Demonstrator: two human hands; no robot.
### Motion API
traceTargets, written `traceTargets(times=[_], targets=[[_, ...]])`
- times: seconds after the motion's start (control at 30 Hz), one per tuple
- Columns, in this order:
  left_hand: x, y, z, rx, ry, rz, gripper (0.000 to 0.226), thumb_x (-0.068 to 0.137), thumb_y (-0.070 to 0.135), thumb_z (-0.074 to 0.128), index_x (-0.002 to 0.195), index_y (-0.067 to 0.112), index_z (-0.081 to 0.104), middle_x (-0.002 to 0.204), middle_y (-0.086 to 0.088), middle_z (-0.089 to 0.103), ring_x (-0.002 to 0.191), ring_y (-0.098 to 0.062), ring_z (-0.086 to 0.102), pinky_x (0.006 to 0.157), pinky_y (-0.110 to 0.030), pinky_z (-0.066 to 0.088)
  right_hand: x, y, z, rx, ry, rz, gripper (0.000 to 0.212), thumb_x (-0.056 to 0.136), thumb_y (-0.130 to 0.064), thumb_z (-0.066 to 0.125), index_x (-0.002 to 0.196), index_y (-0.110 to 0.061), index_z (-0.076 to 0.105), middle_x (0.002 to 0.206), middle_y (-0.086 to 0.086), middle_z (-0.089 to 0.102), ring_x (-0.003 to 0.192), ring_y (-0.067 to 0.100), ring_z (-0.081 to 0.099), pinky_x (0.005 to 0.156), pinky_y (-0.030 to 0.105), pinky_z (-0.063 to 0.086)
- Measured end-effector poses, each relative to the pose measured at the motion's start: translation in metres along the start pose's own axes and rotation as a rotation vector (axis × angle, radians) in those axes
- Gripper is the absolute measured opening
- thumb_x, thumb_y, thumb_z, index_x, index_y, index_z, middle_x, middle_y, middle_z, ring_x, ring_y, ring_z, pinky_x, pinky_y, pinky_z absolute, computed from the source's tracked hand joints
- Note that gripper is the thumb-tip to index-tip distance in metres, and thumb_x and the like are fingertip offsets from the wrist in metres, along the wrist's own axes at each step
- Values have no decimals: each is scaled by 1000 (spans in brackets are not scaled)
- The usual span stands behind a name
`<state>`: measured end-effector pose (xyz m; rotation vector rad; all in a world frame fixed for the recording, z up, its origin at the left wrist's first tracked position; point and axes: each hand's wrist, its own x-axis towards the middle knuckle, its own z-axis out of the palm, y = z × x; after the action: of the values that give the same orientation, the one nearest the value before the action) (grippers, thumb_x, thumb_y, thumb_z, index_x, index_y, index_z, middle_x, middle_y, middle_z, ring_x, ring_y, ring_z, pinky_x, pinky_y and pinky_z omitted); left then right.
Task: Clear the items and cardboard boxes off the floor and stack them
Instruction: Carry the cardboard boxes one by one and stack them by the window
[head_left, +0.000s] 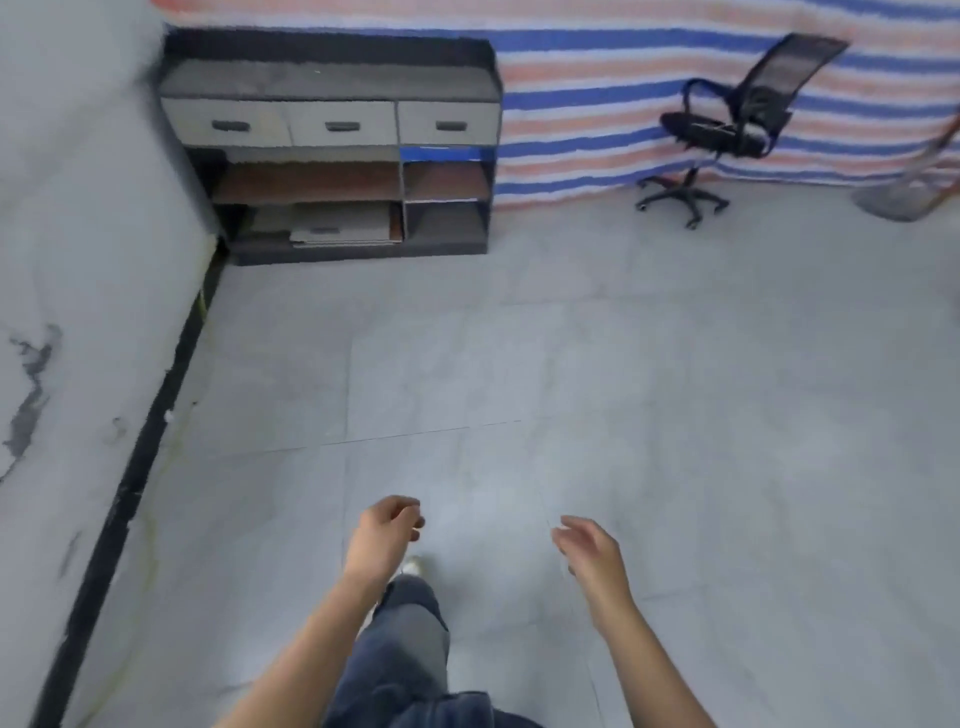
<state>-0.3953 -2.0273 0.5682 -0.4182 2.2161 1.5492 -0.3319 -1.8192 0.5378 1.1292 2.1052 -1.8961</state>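
Both of my hands hang in front of me over the grey tiled floor (571, 364) and hold nothing. My left hand (387, 530) has loosely curled fingers. My right hand (589, 545) is relaxed, its fingers slightly bent. A flattened piece of cardboard (343, 226) lies on the bottom shelf of a dark shelf unit (332, 78) that stands in the far left corner. No loose item or box shows on the floor in this view.
The shelf unit has three pale drawers (340, 124) and open compartments below. A black mesh office chair (727, 130) stands against a striped tarp wall (623, 78). A fan base (898, 200) sits far right. A white wall (78, 260) runs along the left.
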Motion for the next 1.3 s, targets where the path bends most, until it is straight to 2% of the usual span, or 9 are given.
traceTargets(times=[0.23, 0.33, 0.67, 0.9, 1.1, 1.2, 1.3], targets=[[55, 74, 81, 84, -294, 131, 16, 93, 6, 45, 96, 8, 61, 82, -4, 63, 68, -14, 57, 60, -18, 41, 26, -12, -62, 167, 268, 16, 24, 88, -11, 59, 110, -20, 55, 99, 4, 58, 98, 19, 55, 89, 32, 43], [84, 110, 103, 91, -379, 157, 17, 93, 7, 46, 90, 13, 62, 83, -5, 64, 72, -18, 58, 63, -21, 41, 42, -30, -78, 208, 366, 10, 26, 89, -11, 58, 112, -21, 52, 101, 4, 59, 103, 22, 55, 93, 36, 43], [202, 222, 170, 66, -523, 225, 16, 94, 8, 47, 94, 11, 63, 86, -6, 65, 75, -17, 60, 78, -32, 40, 144, -112, -112, 282, 581, -4, 20, 89, -14, 58, 109, -18, 58, 105, 2, 61, 103, 20, 57, 90, 32, 44], [241, 254, 251, 131, -656, 198, 16, 93, 8, 48, 94, 11, 63, 87, -7, 65, 74, -17, 60, 73, -30, 42, 181, -120, -146, 338, 698, 70, 13, 90, -13, 57, 102, -19, 60, 101, -3, 61, 103, 18, 56, 89, 31, 43], [243, 286, 349, 207, -737, 221, 16, 93, 7, 48, 92, 11, 64, 86, -8, 66, 73, -18, 60, 73, -30, 43, 220, -111, -215, 428, 770, 115, 12, 91, -13, 55, 100, -17, 61, 97, -3, 60, 100, 20, 56, 72, 24, 45], [240, 306, 407, 217, -749, 253, 16, 93, 7, 48, 93, 10, 64, 85, -7, 65, 73, -18, 60, 68, -26, 43, 250, -116, -263, 424, 753, 94, 10, 90, -13, 55, 96, -19, 61, 98, -2, 61, 98, 17, 56, 80, 27, 42], [231, 326, 462, 242, -771, 285, 17, 93, 6, 47, 92, 10, 63, 85, -7, 65, 73, -18, 60, 67, -24, 43, 275, -125, -318, 443, 742, 69, 10, 90, -13, 56, 95, -19, 61, 95, -5, 60, 97, 16, 55, 82, 28, 40]])
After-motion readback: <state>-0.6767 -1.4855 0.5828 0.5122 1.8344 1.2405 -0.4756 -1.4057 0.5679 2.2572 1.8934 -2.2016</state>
